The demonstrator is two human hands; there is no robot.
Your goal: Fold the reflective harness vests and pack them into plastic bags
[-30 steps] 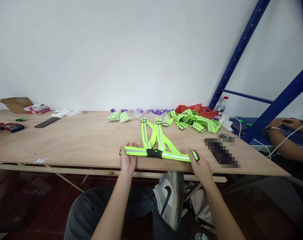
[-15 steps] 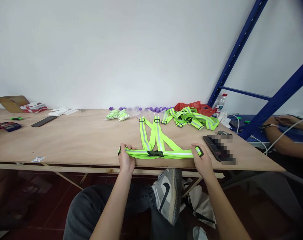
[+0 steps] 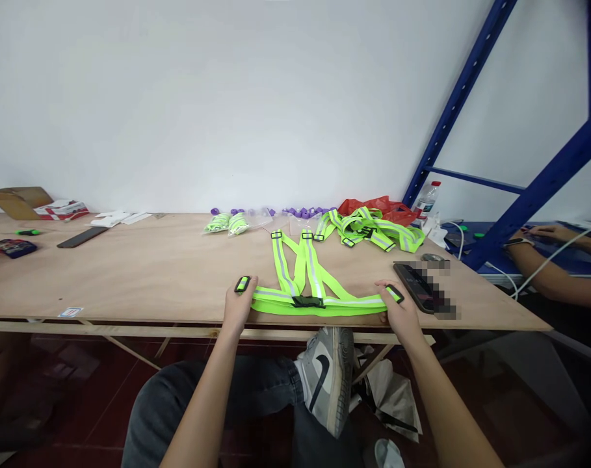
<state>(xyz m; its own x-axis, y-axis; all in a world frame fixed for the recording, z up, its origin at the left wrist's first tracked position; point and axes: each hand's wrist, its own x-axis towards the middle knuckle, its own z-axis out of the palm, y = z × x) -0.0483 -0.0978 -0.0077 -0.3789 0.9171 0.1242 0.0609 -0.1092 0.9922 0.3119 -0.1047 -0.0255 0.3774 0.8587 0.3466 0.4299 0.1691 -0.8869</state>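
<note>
A neon-green reflective vest point(image 3: 315, 263) made of straps with silver stripes lies on the table near its front edge. Its shoulder straps stretch away toward the wall, and a black buckle point(image 3: 308, 301) sits fastened at the middle of its waist belt. My left hand point(image 3: 238, 305) grips the belt's left end, where a black adjuster shows above the fingers. At the right end, my right hand point(image 3: 398, 311) is closed around the belt beside another black adjuster. Between the hands the belt runs nearly straight, its lower layer sagging slightly.
Behind the vest lie more green reflective straps point(image 3: 368, 231), a red plastic bag point(image 3: 383, 208), packed bags point(image 3: 227, 223) and purple rolls point(image 3: 307, 212). A phone point(image 3: 415, 286) lies right of my right hand. Further right are a bottle point(image 3: 427, 199), a blue rack point(image 3: 458, 104) and another person's arms point(image 3: 539, 266).
My left hand has moved slightly left and up, turning so its adjuster now shows on top. My right hand has shifted slightly right. The belt's lower layer hangs more visibly.
</note>
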